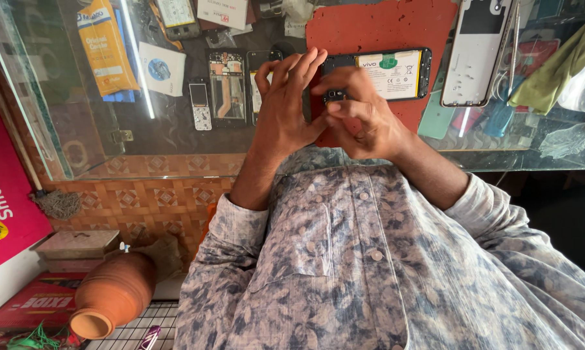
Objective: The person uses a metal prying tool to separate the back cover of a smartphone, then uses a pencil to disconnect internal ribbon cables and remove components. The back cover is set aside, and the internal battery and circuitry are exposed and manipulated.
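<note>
Patterned shirt [370, 259] fills the foreground; beyond it, right hand [364, 120] pinches a small black part [334, 96] over the opened phone [380, 72] on the red mat [377, 26], left hand [285, 104] released, fingers spread beside it, glass worktop [176, 139] beneath.

One head-worn view, looking steeply down and close: patterned shirt [370, 272] fills the lower frame, glass counter [79, 129] spans the top, hands meeting upper centre.
</note>
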